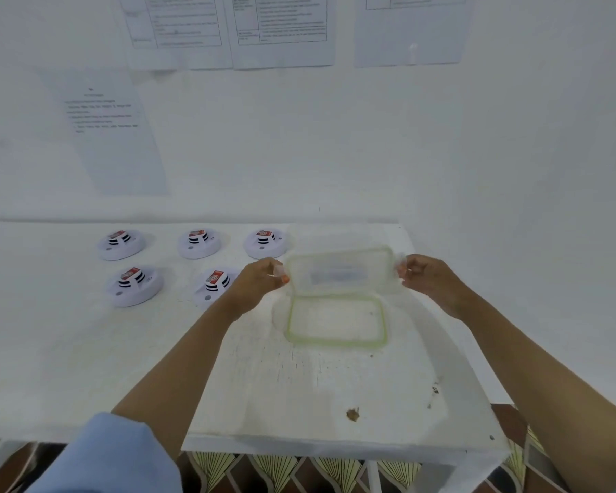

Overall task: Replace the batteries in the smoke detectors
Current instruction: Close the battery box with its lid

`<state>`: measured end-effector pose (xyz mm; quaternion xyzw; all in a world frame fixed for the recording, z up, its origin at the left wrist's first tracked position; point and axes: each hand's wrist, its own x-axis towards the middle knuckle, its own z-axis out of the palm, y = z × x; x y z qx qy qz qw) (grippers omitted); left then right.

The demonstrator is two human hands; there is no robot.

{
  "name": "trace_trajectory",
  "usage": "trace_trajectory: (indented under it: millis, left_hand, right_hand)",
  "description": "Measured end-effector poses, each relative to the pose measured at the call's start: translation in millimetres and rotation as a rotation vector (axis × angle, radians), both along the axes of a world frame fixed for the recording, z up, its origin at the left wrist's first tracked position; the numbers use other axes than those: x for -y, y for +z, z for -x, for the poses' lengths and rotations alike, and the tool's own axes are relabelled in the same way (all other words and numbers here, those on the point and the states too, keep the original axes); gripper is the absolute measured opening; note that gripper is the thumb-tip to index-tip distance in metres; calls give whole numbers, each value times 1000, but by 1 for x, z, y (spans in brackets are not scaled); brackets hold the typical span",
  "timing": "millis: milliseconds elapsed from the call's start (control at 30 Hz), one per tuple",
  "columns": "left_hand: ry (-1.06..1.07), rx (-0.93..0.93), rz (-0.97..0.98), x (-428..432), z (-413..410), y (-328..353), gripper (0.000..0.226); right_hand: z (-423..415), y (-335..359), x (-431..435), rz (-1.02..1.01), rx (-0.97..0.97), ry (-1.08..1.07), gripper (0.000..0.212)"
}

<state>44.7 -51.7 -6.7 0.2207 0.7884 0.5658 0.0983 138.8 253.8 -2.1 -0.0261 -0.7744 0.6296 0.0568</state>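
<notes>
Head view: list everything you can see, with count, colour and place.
smoke detectors: five, white with red-labelled tops, two rows on table's left
clear tabbed piece: one, transparent, raised; lid or box unclear
green-rimmed piece: one, clear, flat on table beneath it
table: one, white, stained
papers: several, white, on wall
left hand: pinches raised piece's left tab
right hand: pinches its right tab
</notes>
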Motion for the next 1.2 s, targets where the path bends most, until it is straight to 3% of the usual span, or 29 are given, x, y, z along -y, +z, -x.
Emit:
trace_trajectory:
  millis: [133,333,400,433,533,667,867,933,1067,1200]
  left_hand:
    - [71,151,-179,-15,8,15,15]
    - [247,256,-332,-43,37,38,7]
    - [235,338,-371,-49,52,43,7]
    - [228,377,-377,-51,60,44,9]
    - [236,485,-409,-59,85,45,54]
    - [306,393,-290,-70,118,44,58]
    - [317,387,-109,-78,155,37,62]
    - [303,442,-111,-81,161,32,64]
    - [279,534,-165,-85,166,23,64]
    - [317,538,-194,-90,170,20,64]
  right_hand:
    - [17,16,10,227,-6,-102,22]
    - [51,39,17,291,14,-241,5]
    - [66,42,13,288,48,-253,8]
    - [74,43,12,303,66,-267,10]
    - [102,47,6,373,102,-300,32]
    - [139,49,4,358,164,-344,40]
    - [175,42,1,300,248,-409,28]
    - [182,38,-2,288,284,-396,15]
    - [188,31,-9,264,335,-393,29]
    - [191,32,-12,282,371,-383,9]
